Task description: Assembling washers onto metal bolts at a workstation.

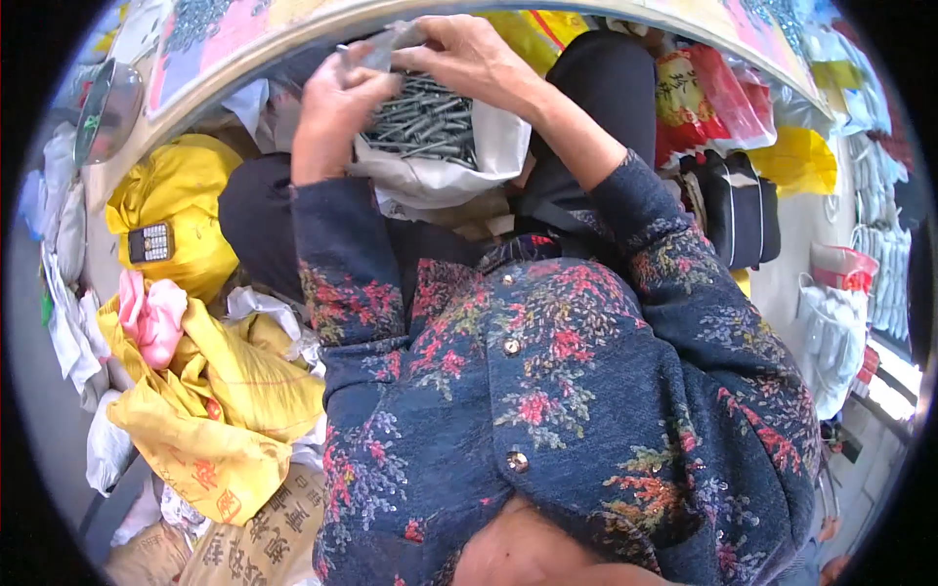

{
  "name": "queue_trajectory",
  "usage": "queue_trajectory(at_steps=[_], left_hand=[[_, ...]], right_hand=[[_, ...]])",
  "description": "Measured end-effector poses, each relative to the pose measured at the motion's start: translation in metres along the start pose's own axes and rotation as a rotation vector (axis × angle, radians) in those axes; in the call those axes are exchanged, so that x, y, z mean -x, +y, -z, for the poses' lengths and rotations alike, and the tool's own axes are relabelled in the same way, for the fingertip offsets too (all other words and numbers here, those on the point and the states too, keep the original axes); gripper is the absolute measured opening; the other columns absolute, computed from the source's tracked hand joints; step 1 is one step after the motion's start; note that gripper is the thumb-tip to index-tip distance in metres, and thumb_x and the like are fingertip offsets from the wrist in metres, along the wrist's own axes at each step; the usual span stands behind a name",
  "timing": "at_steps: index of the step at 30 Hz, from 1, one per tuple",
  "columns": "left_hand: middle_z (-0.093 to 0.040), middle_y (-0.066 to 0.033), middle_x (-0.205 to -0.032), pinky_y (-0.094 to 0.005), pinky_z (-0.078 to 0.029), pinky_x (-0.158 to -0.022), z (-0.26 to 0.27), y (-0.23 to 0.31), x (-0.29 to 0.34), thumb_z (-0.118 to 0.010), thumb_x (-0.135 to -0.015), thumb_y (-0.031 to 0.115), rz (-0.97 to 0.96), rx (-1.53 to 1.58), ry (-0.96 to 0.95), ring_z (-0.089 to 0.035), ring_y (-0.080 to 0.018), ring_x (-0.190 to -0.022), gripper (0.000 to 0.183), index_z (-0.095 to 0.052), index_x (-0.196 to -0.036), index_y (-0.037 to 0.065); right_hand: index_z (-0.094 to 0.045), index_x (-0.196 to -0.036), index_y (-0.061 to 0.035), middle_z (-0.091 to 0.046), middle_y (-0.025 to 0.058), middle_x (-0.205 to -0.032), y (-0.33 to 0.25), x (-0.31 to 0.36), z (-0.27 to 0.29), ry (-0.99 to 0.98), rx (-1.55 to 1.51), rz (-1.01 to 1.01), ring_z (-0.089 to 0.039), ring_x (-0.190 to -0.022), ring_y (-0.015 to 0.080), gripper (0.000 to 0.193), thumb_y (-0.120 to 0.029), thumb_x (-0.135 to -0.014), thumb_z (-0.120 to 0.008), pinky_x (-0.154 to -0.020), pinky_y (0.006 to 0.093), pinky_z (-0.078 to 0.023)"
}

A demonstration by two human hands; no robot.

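Note:
Between my knees a white woven sack stands with its mouth wide, filled with dark grey screw-like fasteners. Over its far side both hands meet at a small clear plastic bag. My right hand reaches in from the right, its fingers closed on the bag's edge. My left hand is closed at the bag's other side, thumb toward the right. Motion blurs its fingertips, and a short grey piece beside them is too unclear to name. What the small bag contains is hidden by the hands.
A curved table edge runs across the top, with small metal parts on it. Yellow bags lie to the left, one bearing a keypad phone. At right are a red bag and a black bag.

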State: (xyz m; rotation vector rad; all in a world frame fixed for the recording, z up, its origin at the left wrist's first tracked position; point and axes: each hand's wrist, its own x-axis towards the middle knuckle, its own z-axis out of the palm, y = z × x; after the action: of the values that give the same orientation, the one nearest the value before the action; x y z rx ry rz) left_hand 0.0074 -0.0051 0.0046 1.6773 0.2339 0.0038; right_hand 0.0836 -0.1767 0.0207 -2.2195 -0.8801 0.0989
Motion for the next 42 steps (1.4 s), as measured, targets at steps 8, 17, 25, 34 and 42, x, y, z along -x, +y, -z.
queue_trajectory(at_steps=[8,17,25,34,42], left_hand=[[-0.061,-0.0025,-0.086,-0.0181,-0.037,-0.056,-0.04,0.03,0.006,-0.055,-0.091,0.017,0.05,0.434,-0.203,-0.051,-0.0049,-0.066,0.026,-0.057,-0.113,0.002],[-0.032,0.0074,-0.052,-0.0207,-0.018,-0.039,-0.047,0.011,-0.005,-0.049,-0.098,0.024,0.211,0.528,-0.271,-0.024,-0.002,-0.043,0.029,-0.058,-0.086,0.0],[-0.031,0.007,-0.052,-0.021,-0.018,-0.039,-0.064,0.001,-0.03,-0.047,-0.099,0.031,0.265,0.645,-0.25,-0.024,-0.0025,-0.043,0.036,-0.057,-0.086,-0.001],[-0.039,0.0046,-0.063,-0.0201,-0.021,-0.038,-0.071,0.003,-0.037,-0.052,-0.09,0.018,0.143,0.688,-0.245,-0.03,-0.0024,-0.046,0.022,-0.063,-0.085,0.001],[-0.034,0.0061,-0.053,-0.0204,-0.022,-0.037,-0.034,-0.007,-0.004,-0.046,-0.098,0.036,0.232,0.751,-0.189,-0.028,-0.0031,-0.043,0.04,-0.057,-0.084,0.0]], right_hand=[[-0.061,-0.09,-0.0003,-0.061,0.0051,-0.071,-0.004,-0.005,0.019,-0.07,-0.772,-0.27,-0.057,-0.065,0.0108,0.02,-0.021,-0.09,-0.061,-0.061,0.0273,-0.047],[-0.065,-0.09,0.0006,-0.062,0.0053,-0.07,0.105,-0.064,0.124,0.323,-0.383,-0.102,-0.059,-0.066,0.0109,0.032,-0.031,-0.093,-0.059,-0.06,0.0272,-0.048],[-0.067,-0.108,-0.0079,-0.068,0.0204,-0.09,0.258,-0.173,0.199,0.555,0.748,-0.232,-0.066,-0.085,0.036,0.034,-0.029,-0.084,-0.053,-0.076,0.0463,-0.05],[-0.067,-0.101,-0.0024,-0.062,0.002,-0.073,0.124,-0.153,0.165,-0.035,-0.443,-0.184,-0.054,-0.057,0.0075,0.029,-0.026,-0.086,-0.062,-0.051,0.019,-0.039],[-0.065,-0.093,0.0026,-0.064,0.0085,-0.078,-0.118,-0.237,-0.04,-0.438,-0.796,0.255,-0.057,-0.065,0.0122,0.037,-0.034,-0.089,-0.062,-0.06,0.024,-0.047]])
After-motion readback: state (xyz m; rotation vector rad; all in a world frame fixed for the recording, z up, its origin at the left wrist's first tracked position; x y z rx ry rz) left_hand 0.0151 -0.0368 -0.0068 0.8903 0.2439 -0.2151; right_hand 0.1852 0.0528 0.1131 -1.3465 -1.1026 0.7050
